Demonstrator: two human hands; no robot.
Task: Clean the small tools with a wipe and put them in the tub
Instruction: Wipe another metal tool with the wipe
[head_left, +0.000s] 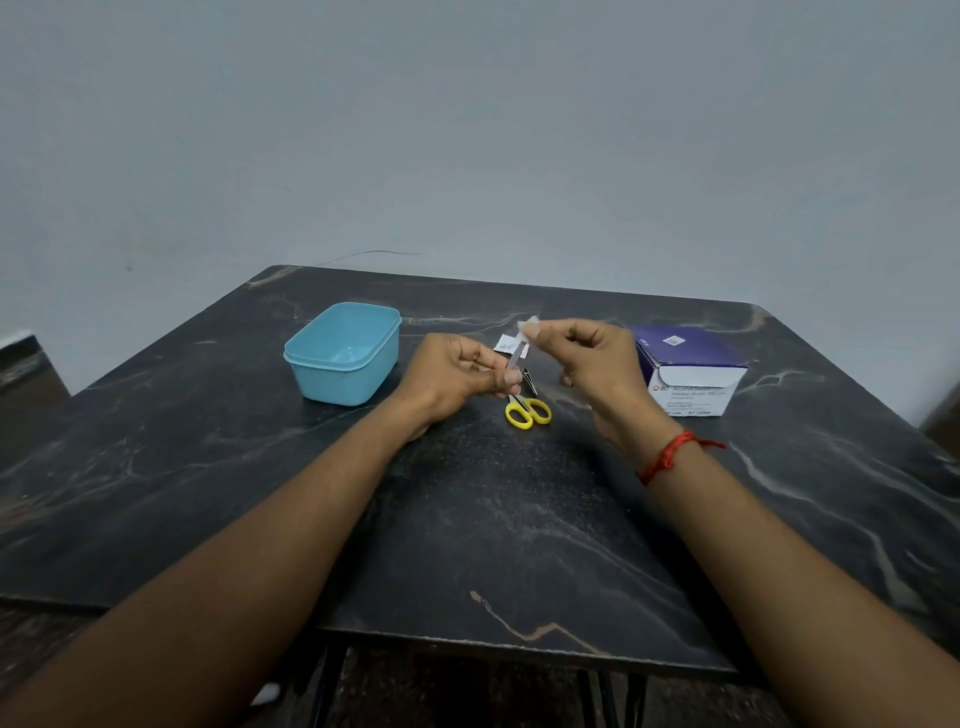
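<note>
My left hand (457, 375) pinches the lower end of a thin metal tool (515, 357) that points up and to the right above the table. At the tool's upper tip, my right hand (592, 364) pinches a small white wipe (530, 327). Small yellow-handled scissors (529, 410) lie on the table just below my hands. A dark clip-like tool (531, 382) lies beside the scissors, partly hidden by my left fingers. The light blue tub (343, 358) stands open to the left of my left hand, and I see nothing inside it.
A purple and white box of alcohol swabs (691, 371) stands at the right of the dark marble-patterned table (493, 519). A torn white wrapper (506, 344) lies behind my hands. A grey wall rises behind the table.
</note>
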